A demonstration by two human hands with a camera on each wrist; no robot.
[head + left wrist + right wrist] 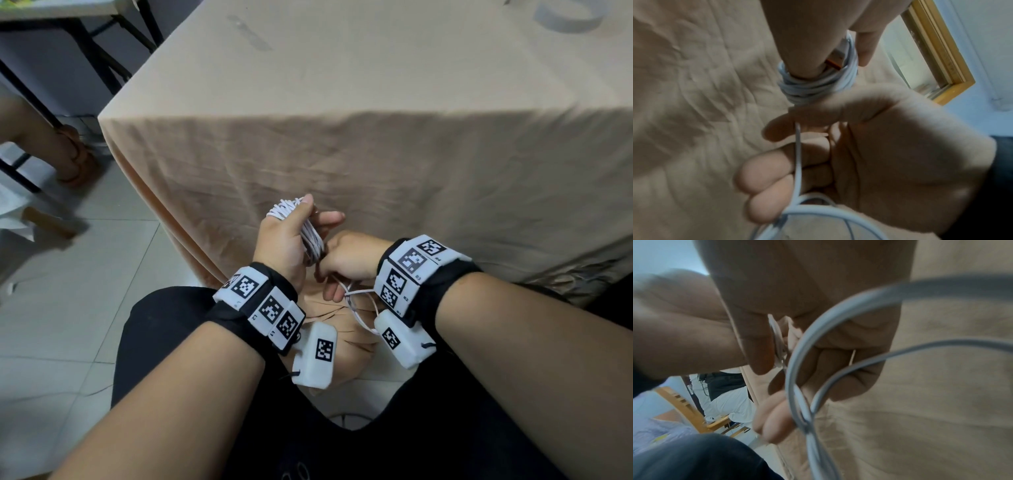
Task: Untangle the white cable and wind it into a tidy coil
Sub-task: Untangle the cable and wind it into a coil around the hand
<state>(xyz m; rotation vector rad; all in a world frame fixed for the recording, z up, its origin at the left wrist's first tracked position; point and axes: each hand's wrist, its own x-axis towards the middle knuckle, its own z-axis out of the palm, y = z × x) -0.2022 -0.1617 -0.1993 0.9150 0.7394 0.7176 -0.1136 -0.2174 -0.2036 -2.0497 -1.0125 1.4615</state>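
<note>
My left hand holds a white cable coil wound around its fingers, in front of the hanging tablecloth. In the left wrist view the coil wraps a fingertip, with the orange-tipped USB plug tucked under it. My right hand sits just right of the coil, touching it. Its curled fingers pinch the loose strand that leaves the coil. That strand hangs below in slack loops. The loops fill the right wrist view in front of my right hand.
The table under a beige cloth stands right in front of my knees. A roll of tape lies at the far right. Another person's leg and black table legs are on the left, over a tiled floor.
</note>
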